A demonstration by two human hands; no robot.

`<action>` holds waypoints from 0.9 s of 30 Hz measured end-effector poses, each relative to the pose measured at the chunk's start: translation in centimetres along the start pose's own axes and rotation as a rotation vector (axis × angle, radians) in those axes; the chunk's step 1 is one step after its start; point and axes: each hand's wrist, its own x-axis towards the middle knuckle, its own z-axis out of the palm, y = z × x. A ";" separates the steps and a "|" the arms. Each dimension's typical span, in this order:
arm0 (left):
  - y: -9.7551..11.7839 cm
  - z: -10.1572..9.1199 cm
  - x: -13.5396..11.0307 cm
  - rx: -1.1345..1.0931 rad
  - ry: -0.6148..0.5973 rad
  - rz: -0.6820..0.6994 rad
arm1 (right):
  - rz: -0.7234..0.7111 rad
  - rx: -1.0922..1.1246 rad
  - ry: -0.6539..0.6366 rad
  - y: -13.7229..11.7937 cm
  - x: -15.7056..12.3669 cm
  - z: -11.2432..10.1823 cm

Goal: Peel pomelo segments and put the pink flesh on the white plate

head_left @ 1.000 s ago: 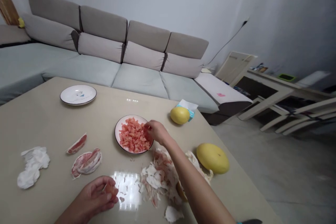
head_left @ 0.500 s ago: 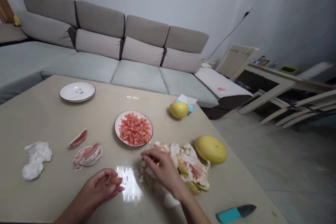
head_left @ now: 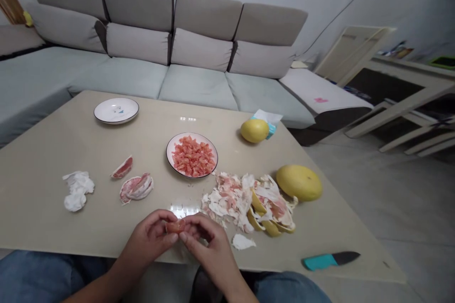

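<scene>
Right hand [head_left: 206, 247] has left the pith pile [head_left: 223, 201] and joined left hand [head_left: 151, 234], both pinching one pink pomelo segment [head_left: 175, 226] between their fingertips.

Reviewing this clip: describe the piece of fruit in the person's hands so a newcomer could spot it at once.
At the near edge of the beige table, the left hand and right hand meet. Between them is a small pink pomelo segment, the only fruit lifted off the table.
</scene>
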 end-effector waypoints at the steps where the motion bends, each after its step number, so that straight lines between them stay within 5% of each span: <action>1: -0.1 -0.1 0.1 -0.018 -0.011 -0.023 | -0.017 -0.011 0.008 0.0 0.0 0.0; 9: -0.9 -0.7 0.2 -0.078 -0.056 -0.107 | -0.089 -0.055 0.026 0.0 -0.2 -0.3; 27: -1.3 -0.8 0.0 0.187 -0.035 0.180 | -0.246 -0.268 0.123 0.6 -0.7 -0.3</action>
